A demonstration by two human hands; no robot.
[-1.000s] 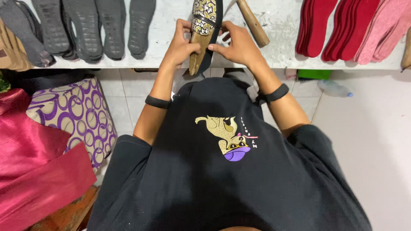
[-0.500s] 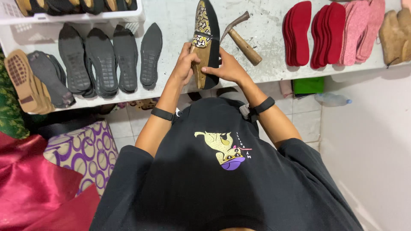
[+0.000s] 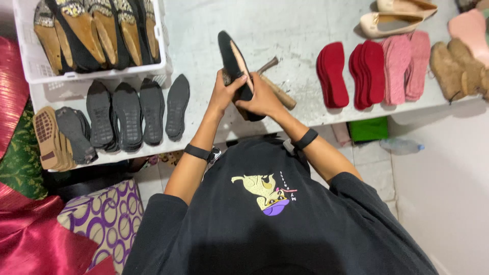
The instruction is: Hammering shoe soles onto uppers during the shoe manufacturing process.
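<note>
Head cam, looking down. I see both hands up over the pale grey tabletop point(image 3: 285, 30), gripping one black pointed flat shoe with tan lining point(image 3: 235, 61). Shoe sits toe away from the body, tilted, heel end down near the tabletop edge. Left hand point(image 3: 225, 93) wrapped on the shoe's left side, fingers curled over the upper, pinching it. Right hand point(image 3: 262, 100) closed round the heel end from the right, thumb across. The two hands touch each other.

Wooden-handled hammer point(image 3: 275, 87) lies on the tabletop just behind the rt hand, partly hidden by shoe and hand.

Left of hands: row of dark grey rubber outsoles point(image 3: 135, 112) laid flat, w/ tan soles point(image 3: 48, 137) at far left. White plastic crate point(image 3: 97, 71) behind them, holding black-and-tan shoe uppers point(image 3: 91, 30).

Right of hands: stacks of red felt insoles point(image 3: 333, 74), then pink insoles point(image 3: 405, 66), well apart from the shoe. Cream flat shoes point(image 3: 389, 20) at top rt.

Black band on each wrist; black printed T-shirt below.
</note>
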